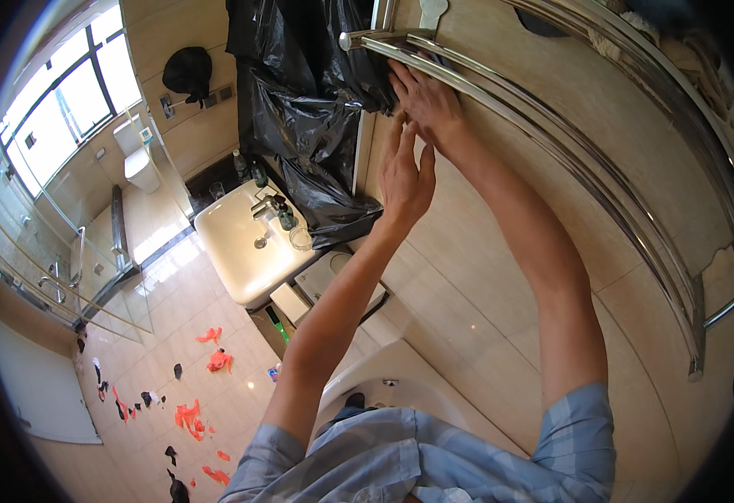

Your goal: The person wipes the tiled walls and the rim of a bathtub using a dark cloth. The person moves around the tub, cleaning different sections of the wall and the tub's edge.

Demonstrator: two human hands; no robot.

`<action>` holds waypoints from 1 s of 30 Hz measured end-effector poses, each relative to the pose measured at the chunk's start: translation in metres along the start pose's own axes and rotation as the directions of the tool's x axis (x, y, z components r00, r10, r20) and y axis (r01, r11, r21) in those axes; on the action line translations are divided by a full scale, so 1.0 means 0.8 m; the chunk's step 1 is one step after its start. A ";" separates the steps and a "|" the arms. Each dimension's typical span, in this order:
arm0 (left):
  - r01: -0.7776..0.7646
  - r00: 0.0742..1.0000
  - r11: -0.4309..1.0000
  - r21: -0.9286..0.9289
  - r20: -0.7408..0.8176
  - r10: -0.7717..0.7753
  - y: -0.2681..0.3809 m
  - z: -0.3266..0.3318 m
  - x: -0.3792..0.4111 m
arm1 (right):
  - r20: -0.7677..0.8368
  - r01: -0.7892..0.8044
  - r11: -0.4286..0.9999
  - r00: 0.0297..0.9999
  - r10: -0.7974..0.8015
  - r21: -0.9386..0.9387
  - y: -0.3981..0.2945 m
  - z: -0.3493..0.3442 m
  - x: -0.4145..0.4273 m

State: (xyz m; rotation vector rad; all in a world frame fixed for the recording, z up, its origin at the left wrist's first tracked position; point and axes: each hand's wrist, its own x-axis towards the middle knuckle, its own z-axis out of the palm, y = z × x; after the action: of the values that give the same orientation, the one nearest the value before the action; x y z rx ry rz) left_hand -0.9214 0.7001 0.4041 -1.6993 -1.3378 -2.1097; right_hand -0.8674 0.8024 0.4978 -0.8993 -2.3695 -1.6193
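Note:
A black plastic sheet (304,100) hangs creased over the wall and a framed edge above the sink. My right hand (430,104) reaches up to its right-hand edge, fingers spread and partly hidden behind the chrome towel rail (467,78). Whether those fingers grip the plastic or only press on it cannot be told. Just below, my left hand (408,179) has its fingers stretched upward and slightly apart, with no object visible in it. Its fingertips are close to the right hand and the sheet's lower corner.
Beneath the sheet is a white sink (228,251) with a chrome faucet (263,207), bottles (241,165) and a glass dish (301,239). A white bathtub (398,371) lies below me. Red scraps (219,360) and black scraps (178,487) litter the tiled floor. Glass shower panels (59,220) stand left.

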 end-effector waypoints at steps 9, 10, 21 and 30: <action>0.132 0.984 0.991 -0.005 0.124 -0.130 -0.001 -0.006 -0.070 | 0.046 -0.024 0.999 0.999 0.022 0.043 -0.049 -0.005 -0.114; 0.145 0.979 0.989 -0.015 0.144 -0.142 -0.005 -0.004 -0.071 | 0.055 0.000 0.998 0.998 -0.004 0.065 -0.049 -0.003 -0.115; 0.222 0.965 0.975 0.004 0.140 -0.220 -0.028 -0.001 -0.086 | 0.075 0.083 0.986 0.993 -0.095 0.142 -0.108 0.061 -0.097; 0.440 0.856 0.894 0.086 0.260 -0.446 -0.049 -0.027 -0.142 | 0.039 -0.077 0.997 0.996 0.078 -0.003 -0.177 0.091 -0.072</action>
State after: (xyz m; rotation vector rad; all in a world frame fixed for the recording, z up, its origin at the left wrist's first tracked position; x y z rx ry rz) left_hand -0.9189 0.6624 0.2879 -1.8710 -1.9991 -2.1093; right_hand -0.8813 0.8093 0.3295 -1.0188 -2.3278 -1.5892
